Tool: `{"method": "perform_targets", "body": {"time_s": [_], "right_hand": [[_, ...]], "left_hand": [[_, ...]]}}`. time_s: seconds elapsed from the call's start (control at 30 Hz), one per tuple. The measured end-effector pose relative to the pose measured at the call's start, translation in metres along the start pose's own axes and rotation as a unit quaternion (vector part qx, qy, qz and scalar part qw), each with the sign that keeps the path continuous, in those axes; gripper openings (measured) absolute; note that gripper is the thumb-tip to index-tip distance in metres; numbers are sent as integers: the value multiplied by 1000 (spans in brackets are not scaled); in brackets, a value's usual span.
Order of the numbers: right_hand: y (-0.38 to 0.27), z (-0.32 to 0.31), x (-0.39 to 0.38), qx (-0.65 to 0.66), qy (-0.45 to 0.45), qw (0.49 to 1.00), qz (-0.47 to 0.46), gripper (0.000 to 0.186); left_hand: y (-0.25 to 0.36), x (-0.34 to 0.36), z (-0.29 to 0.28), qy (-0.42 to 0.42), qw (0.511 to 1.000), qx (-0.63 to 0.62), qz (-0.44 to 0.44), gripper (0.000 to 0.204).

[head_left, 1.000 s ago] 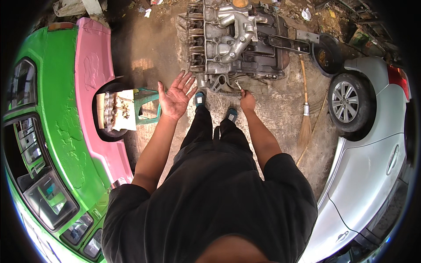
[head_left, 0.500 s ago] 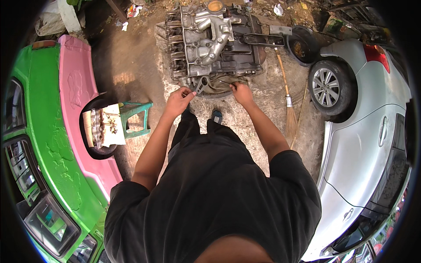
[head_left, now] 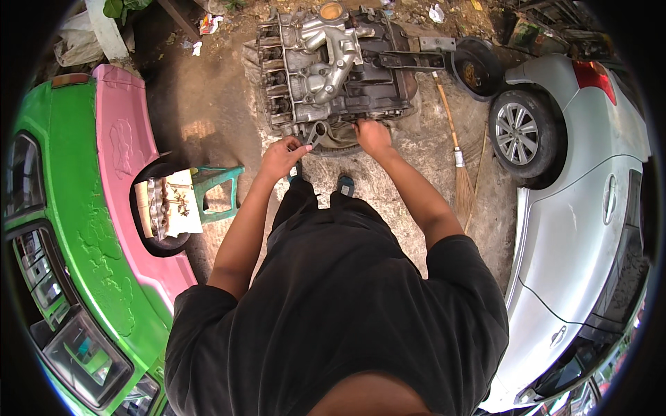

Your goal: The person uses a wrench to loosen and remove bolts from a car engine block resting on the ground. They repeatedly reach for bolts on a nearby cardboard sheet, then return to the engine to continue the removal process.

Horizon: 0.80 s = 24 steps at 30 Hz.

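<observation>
My left hand pinches a grey metal part with a ring-shaped end, which looks like a connecting rod. It is held in front of the near left corner of a dismantled engine. My right hand has its fingers curled together at the engine's near side. What those fingers hold, if anything, is too small to make out. Between my hands lies a crumpled olive-grey cloth or sheet against the engine. A silver branched manifold sits on top of the engine.
To the left stand a green and pink vehicle and a green plastic stool. A silver car is close on the right. A straw broom lies right of the engine, near a round black pan-like part.
My right hand has moved left and away from me, up against the engine. The thin piece that stuck out of its fingers no longer shows. My left hand still holds the ring-ended part.
</observation>
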State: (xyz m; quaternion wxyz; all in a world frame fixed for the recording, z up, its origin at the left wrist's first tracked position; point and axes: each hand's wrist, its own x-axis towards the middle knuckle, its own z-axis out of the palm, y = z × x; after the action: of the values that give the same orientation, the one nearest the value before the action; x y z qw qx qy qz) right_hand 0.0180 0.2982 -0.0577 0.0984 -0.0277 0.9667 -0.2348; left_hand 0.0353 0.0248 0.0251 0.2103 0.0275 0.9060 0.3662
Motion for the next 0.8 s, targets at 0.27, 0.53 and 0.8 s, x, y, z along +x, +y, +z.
{"method": "perform_targets", "body": {"time_s": [0.27, 0.53, 0.8], "right_hand": [[12, 11, -1, -50, 38, 998, -24, 29], [17, 16, 1, -64, 69, 995, -23, 33], [33, 52, 1, -18, 135, 990, 40, 36]], "left_hand": [[-2, 4, 0, -10, 1000, -18, -1, 44], [-5, 6, -1, -19, 999, -32, 2, 46], [-5, 6, -4, -32, 999, 18, -8, 51]]}}
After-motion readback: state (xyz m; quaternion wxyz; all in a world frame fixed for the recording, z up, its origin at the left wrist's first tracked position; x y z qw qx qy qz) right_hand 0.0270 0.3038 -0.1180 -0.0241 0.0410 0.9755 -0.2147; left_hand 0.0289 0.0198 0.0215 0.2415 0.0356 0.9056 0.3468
